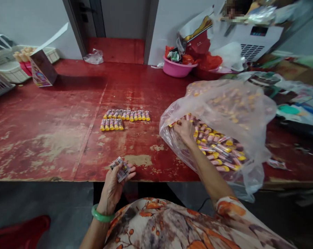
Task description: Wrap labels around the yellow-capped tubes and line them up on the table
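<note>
The person's left hand (114, 183), with a green bangle (102, 214) on the wrist, held small printed cards (122, 170) between the thumb and the fingers, near the table edge. The right hand (185, 131) was inside the open mouth of a translucent plastic bag (258, 145), its fingers bent among many yellow-ended tubes (220, 150); whether they gripped any could not be told. On the worn red table (135, 93), between the hands and farther back, similar tubes lay in 2 rows (126, 115), the nearer row having 5.

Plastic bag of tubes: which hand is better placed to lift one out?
Probably the right hand: it's inside the plastic bag, at the tubes; the left hand holds a small printed piece outside it.
</note>
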Action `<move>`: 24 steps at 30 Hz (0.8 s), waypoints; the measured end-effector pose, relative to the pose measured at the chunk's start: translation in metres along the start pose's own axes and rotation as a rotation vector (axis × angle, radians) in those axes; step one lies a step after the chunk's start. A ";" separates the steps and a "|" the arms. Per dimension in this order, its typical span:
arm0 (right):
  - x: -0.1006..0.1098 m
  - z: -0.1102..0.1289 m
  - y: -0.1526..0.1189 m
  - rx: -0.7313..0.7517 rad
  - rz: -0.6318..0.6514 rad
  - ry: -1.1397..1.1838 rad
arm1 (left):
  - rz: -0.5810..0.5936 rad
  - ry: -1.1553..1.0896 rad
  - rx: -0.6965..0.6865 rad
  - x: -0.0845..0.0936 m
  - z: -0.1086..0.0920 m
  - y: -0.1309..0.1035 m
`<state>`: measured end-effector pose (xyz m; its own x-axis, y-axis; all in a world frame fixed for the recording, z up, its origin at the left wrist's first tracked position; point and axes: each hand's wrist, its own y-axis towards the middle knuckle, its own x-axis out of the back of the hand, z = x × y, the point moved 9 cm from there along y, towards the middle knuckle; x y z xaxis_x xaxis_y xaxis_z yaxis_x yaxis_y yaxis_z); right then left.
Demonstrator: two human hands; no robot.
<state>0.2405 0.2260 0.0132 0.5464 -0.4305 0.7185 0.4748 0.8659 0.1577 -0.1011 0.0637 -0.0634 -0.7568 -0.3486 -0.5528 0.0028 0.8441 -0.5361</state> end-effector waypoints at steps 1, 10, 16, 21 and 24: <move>-0.002 -0.008 0.006 -0.014 0.014 -0.016 | 0.019 0.017 0.008 -0.005 0.003 0.000; -0.006 -0.036 -0.010 -0.056 0.181 0.224 | -0.050 0.123 -0.049 -0.007 0.005 -0.001; -0.016 0.014 -0.081 -0.008 0.534 0.906 | -0.016 0.102 -0.076 -0.026 0.003 0.000; -0.047 0.054 -0.159 -0.100 0.858 1.057 | -0.102 0.031 -0.130 -0.020 -0.002 -0.001; -0.055 0.066 -0.188 -0.098 0.947 1.114 | -0.142 -0.018 -0.124 -0.012 -0.001 -0.001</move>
<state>0.0758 0.1035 -0.0117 0.8916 0.2672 -0.3656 -0.3378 0.9301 -0.1440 -0.0932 0.0675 -0.0556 -0.7319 -0.4742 -0.4893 -0.1848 0.8293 -0.5273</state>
